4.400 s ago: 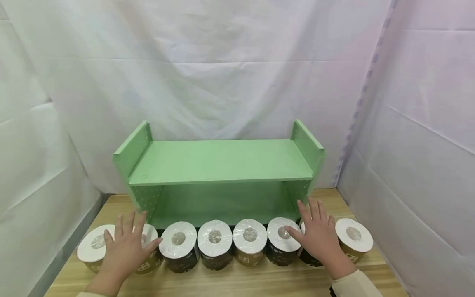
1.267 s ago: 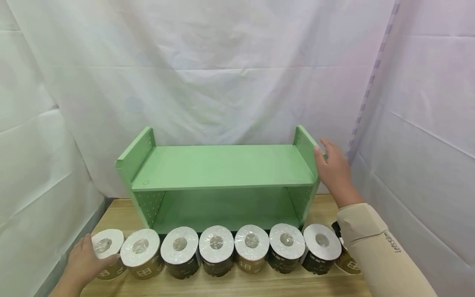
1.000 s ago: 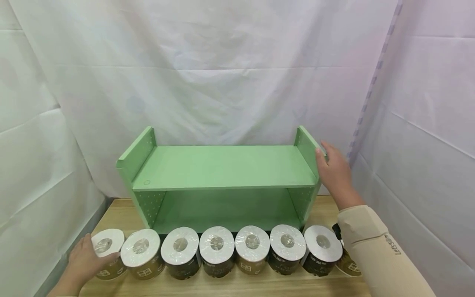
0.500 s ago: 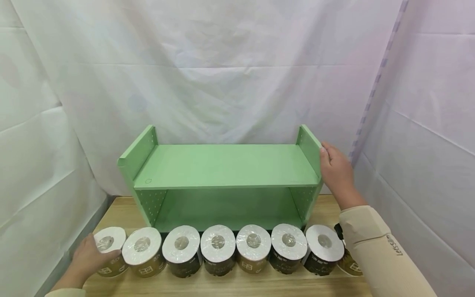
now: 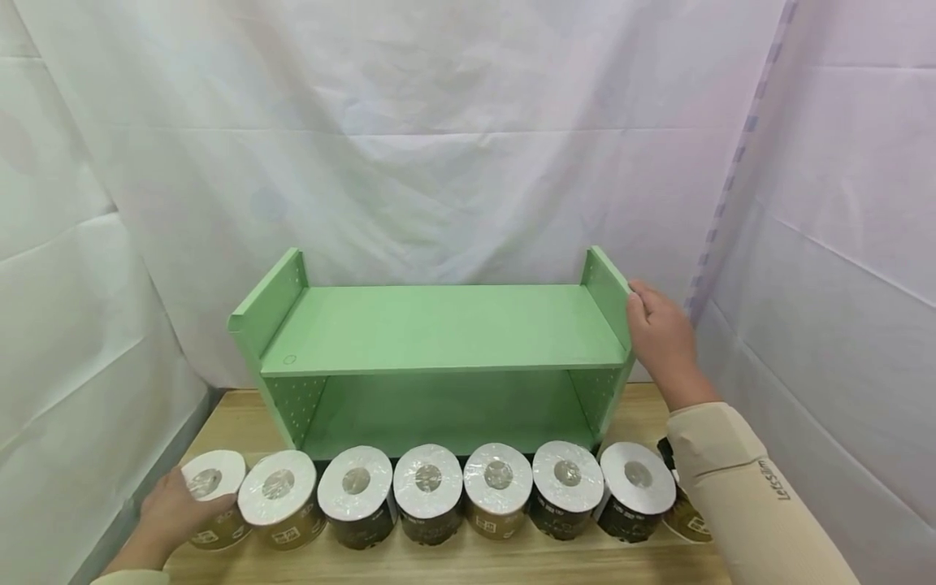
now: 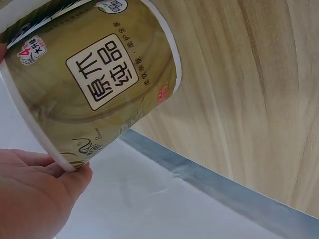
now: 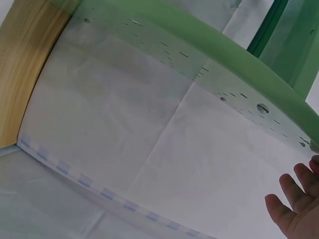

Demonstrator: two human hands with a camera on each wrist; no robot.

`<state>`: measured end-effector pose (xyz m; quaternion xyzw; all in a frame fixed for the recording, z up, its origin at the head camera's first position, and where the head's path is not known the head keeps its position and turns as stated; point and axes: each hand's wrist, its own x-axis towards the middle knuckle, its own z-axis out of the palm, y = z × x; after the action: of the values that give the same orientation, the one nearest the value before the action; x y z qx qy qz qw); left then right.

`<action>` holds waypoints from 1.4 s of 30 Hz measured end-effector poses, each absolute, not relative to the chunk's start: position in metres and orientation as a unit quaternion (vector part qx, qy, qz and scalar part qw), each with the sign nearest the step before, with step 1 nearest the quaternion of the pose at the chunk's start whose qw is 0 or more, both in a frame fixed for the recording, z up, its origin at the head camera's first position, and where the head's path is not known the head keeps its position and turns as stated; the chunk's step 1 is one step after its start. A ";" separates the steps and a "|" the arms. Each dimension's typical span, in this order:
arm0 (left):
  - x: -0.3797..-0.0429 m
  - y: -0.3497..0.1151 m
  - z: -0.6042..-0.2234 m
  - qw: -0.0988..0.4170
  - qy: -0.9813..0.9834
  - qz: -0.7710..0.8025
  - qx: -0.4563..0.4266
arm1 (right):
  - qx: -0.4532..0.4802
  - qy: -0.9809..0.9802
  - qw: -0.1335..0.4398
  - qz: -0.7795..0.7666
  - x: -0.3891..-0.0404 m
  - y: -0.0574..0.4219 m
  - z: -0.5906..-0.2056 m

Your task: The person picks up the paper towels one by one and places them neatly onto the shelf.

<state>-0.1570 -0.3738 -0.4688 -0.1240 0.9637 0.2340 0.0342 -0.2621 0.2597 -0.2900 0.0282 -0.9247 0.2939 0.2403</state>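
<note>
In the head view, several upright toilet paper rolls with white tops stand in a row before a green shelf (image 5: 446, 325). My left hand (image 5: 171, 512) holds the leftmost roll (image 5: 227, 463), its thumb across the near side. The left wrist view shows that roll's gold printed wrapper (image 6: 99, 69), with my fingers (image 6: 75, 179) at its rim. My right hand (image 5: 661, 333) touches the front upper edge of the shelf's right side panel (image 5: 610, 284). In the right wrist view, loosely straight fingers (image 7: 299, 194) lie beside the panel's outer face; the thumb is hidden there.
Other rolls, black-wrapped (image 5: 431, 528) and gold-wrapped (image 5: 288, 532), fill the row close in front of the shelf. My right sleeve (image 5: 753, 496) partly covers the rightmost roll (image 5: 687, 524). White cloth (image 5: 439, 146) hangs behind the wooden table (image 5: 453, 565) and at both sides.
Both hands first hovered spread over the rolls. The left moved to the leftmost roll; the right went up to the side panel, and its thumb has since drawn in toward the fingers.
</note>
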 end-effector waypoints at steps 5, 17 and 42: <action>-0.155 -0.375 -0.470 0.021 0.962 0.238 -0.129 | 0.028 -0.925 0.237 0.295 -0.263 0.258 -0.290; -0.149 -0.373 -0.480 -0.060 0.960 0.236 -0.138 | 0.028 -0.925 0.242 0.293 -0.266 0.255 -0.291; -0.138 -0.379 -0.445 -0.185 0.950 0.228 -0.108 | 0.016 -0.926 0.238 0.293 -0.270 0.253 -0.292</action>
<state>-0.1381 -0.3788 -0.4453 -0.1076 0.9498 0.2282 -0.1850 -0.2696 0.2532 -0.2917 0.0161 -0.9260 0.2928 0.2378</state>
